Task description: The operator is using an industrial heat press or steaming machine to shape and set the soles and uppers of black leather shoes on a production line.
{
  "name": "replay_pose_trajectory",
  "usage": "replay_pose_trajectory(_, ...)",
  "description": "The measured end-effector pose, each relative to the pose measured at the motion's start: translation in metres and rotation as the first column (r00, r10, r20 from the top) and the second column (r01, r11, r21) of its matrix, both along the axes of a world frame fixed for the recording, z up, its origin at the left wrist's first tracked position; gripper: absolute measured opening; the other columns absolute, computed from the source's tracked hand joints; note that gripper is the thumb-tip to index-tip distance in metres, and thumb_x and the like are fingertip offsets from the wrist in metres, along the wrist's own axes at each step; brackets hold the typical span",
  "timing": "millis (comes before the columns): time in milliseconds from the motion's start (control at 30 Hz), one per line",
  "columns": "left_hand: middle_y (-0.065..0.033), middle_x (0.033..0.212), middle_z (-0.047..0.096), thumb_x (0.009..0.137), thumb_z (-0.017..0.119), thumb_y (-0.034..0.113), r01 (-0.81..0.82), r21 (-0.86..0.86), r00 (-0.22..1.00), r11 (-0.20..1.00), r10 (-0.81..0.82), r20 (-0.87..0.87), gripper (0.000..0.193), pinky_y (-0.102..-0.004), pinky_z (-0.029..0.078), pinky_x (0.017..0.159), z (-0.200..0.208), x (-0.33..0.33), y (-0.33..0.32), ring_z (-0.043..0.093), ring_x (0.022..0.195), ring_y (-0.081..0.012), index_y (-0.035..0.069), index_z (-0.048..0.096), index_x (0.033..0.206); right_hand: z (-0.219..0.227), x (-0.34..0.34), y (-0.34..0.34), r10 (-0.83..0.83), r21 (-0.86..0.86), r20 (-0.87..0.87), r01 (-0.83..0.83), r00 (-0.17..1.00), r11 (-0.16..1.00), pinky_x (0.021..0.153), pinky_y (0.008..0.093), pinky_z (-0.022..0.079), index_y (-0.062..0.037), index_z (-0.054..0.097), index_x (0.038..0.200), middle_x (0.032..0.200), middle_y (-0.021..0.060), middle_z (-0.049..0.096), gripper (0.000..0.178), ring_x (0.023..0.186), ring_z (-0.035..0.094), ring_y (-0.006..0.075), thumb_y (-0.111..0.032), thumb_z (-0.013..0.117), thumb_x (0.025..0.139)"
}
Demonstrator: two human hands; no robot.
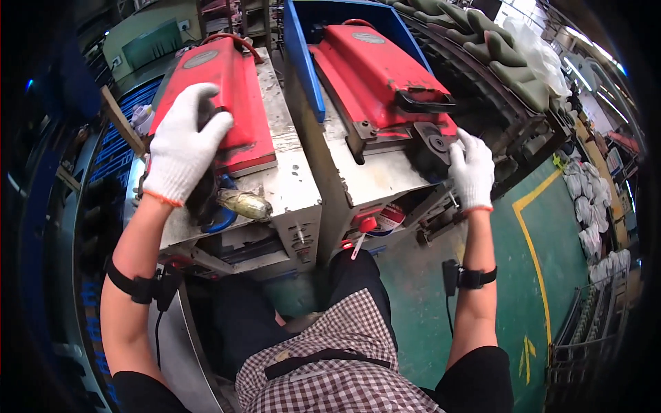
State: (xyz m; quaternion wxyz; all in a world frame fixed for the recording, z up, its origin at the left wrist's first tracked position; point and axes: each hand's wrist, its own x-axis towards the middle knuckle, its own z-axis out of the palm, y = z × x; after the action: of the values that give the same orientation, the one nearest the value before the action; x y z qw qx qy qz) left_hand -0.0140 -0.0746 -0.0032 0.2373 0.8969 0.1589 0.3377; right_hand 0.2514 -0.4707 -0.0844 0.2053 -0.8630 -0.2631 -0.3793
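Two red machine covers stand side by side before me. My left hand [184,141], in a white knit glove, is curled over the front end of the left red cover [237,89], around a dark handle mostly hidden by the glove. On the right red cover [375,65], a black handle [423,102] shows at the front. My right hand [472,168], also gloved in white, is beside a round black fitting [435,143] at that cover's front corner. Its fingers are extended and slightly apart; whether they touch the fitting I cannot tell.
A greenish-yellow wrapped bundle [244,204] lies at the left machine's front edge. Below the right machine is a red knob [368,224]. Olive-grey foot-shaped forms [496,51] fill a rack at the back right. A yellow line [530,230] marks the green floor.
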Motion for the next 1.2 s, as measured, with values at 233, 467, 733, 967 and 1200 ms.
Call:
replay_pose_trajectory(233, -0.0158, 0.118, 0.066, 0.088, 0.069, 0.023, 0.378, 0.386, 0.923, 0.842, -0.374, -0.088, 0.041, -0.0444, 0.053, 0.097, 0.007, 0.062, -0.085, 0.065, 0.108, -0.0359, 0.007, 0.064, 0.125, 0.005, -0.04, -0.008, -0.202, -0.162, -0.296, 0.159, 0.934, 0.974, 0.087, 0.0453, 0.056, -0.0164, 0.066, 0.13, 0.118, 0.0173, 0.073, 0.039, 0.102, 0.072, 0.0342, -0.041, 0.048, 0.106)
replay_pose_trajectory(467, -0.0238, 0.139, 0.053, 0.082, 0.075, 0.026, 0.463, 0.537, 0.876, 0.705, -0.457, -0.155, 0.059, -0.0465, 0.048, 0.104, -0.015, 0.142, -0.13, 0.055, 0.124, -0.0406, 0.006, 0.058, 0.135, 0.001, -0.107, 0.0, 0.11, 0.037, -0.564, -0.108, 0.818, 0.993, 0.085, 0.0442, 0.056, -0.0129, 0.05, 0.149, 0.104, 0.0255, 0.073, 0.056, 0.095, 0.073, 0.0397, -0.04, 0.059, 0.101)
replay_pose_trajectory(733, -0.0191, 0.146, 0.05, 0.072, 0.085, 0.032, 0.032, 0.863, 0.917, 0.504, -0.358, 0.175, 0.085, -0.0532, 0.029, 0.122, 0.006, 0.214, -0.157, 0.045, 0.142, -0.0373, 0.005, 0.05, 0.145, 0.037, -0.022, 0.011, 0.344, 0.199, -0.104, -0.319, 0.933, 0.927, 0.093, 0.0354, 0.054, -0.0053, 0.069, 0.122, 0.113, 0.0155, 0.072, 0.028, 0.105, 0.071, 0.0311, -0.017, 0.068, 0.097)
replay_pose_trajectory(967, -0.0194, 0.114, 0.071, 0.078, 0.071, 0.034, -0.073, 0.778, 0.908, 0.624, -0.281, 0.31, 0.043, -0.0462, 0.052, 0.096, 0.144, 0.242, -0.131, 0.067, 0.109, -0.0362, 0.005, 0.073, 0.11, 0.082, 0.084, 0.088, 0.18, -0.199, -0.42, -0.284, 0.889, 0.938, 0.107, 0.0418, 0.046, -0.011, 0.062, 0.139, 0.131, 0.0227, 0.064, 0.055, 0.122, 0.062, 0.0399, -0.045, 0.057, 0.097)
replay_pose_trajectory(1200, -0.0182, 0.114, 0.07, 0.078, 0.071, 0.033, -0.046, 0.733, 0.919, 0.679, -0.259, 0.298, 0.047, -0.0454, 0.049, 0.102, 0.161, 0.254, -0.127, 0.065, 0.112, -0.0355, 0.006, 0.069, 0.116, 0.054, 0.13, 0.161, -0.065, -0.527, -0.572, -0.306, 0.817, 0.793, 0.117, 0.0405, 0.039, 0.0012, 0.035, 0.158, 0.152, 0.034, 0.046, 0.097, 0.14, 0.05, 0.0429, -0.061, 0.064, 0.089)
